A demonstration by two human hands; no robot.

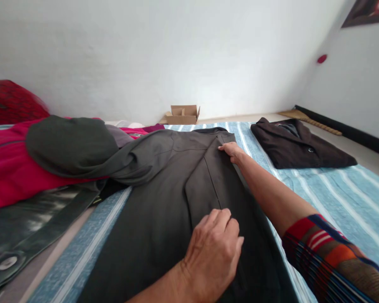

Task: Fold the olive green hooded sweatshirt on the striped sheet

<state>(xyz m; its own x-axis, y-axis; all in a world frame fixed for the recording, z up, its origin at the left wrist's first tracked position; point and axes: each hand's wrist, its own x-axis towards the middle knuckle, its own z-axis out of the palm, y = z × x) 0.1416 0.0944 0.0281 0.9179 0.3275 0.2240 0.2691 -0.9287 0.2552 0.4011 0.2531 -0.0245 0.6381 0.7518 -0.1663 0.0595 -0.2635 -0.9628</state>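
A dark grey coat (pixel 151 227) lies spread out before me, its collar end away from me. Its right side is folded inward, with that sleeve (pixel 197 191) running down over the body. The other sleeve stretches left across a pink garment (pixel 6 164). My left hand (pixel 213 252) is closed with curled fingers on the folded part near the lower middle; its fingertips are partly hidden. Farther off, my right hand (pixel 231 151) pinches the folded edge near the shoulder.
A folded dark brown jacket (pixel 303 145) lies at the right on the blue striped bedsheet (pixel 322 189). Several garments are heaped at the left, among them a dark green one with a button (pixel 8 263). A small cardboard box (pixel 183 119) stands by the white wall.
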